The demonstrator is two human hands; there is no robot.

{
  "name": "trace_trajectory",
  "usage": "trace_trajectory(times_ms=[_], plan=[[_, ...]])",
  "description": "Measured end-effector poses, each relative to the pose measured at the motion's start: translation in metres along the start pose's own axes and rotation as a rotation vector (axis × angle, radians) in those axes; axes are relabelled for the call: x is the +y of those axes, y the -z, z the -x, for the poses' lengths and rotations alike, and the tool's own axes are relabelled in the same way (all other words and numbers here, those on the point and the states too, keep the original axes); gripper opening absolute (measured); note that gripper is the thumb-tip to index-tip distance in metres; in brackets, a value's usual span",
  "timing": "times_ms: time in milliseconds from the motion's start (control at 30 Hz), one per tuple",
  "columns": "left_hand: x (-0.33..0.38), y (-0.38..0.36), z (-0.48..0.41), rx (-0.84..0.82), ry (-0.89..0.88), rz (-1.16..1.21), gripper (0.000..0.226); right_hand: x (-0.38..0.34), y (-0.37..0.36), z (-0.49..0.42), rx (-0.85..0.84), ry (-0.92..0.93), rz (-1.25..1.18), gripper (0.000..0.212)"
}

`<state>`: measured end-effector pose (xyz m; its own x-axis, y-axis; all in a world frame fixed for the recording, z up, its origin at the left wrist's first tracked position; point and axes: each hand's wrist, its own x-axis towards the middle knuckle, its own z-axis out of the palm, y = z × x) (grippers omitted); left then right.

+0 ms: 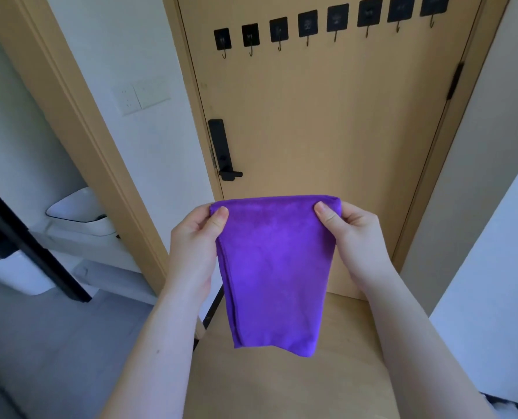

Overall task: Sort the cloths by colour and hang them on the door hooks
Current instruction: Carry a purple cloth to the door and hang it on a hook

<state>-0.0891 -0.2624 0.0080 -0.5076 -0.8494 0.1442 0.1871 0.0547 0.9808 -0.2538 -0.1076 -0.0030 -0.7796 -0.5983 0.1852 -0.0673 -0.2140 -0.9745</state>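
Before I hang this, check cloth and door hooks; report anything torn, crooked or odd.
Nothing stands out. The purple cloth hangs folded and whole, its top corners pinched by the left hand and right hand. All eight door hooks sit bare.

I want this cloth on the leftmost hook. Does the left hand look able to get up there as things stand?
Probably yes. Nothing hangs between the left hand and the leftmost hook, and the hook is bare. But the hand pinches the purple cloth, and the hook sits well above it.
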Motion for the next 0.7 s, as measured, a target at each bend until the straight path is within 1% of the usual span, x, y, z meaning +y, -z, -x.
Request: trace_trajectory(times_ms=[133, 433, 600, 700], plan=[[-0.009, -0.012, -0.038, -0.008, 0.021, 0.007, 0.016, 0.011, -0.003, -0.033, 0.022, -0.005, -0.005, 0.022], [-0.02, -0.021, -0.156, -0.061, 0.0, -0.014, 0.016, 0.022, -0.033, -0.123, 0.087, 0.006, 0.017, 0.022], [-0.02, -0.023, -0.214, -0.1, 0.01, 0.049, 0.009, 0.027, -0.057, -0.17, 0.151, 0.018, 0.025, 0.022], [-0.019, -0.024, -0.246, -0.139, -0.014, 0.021, 0.019, 0.027, -0.067, -0.195, 0.164, 0.029, 0.036, 0.022]])
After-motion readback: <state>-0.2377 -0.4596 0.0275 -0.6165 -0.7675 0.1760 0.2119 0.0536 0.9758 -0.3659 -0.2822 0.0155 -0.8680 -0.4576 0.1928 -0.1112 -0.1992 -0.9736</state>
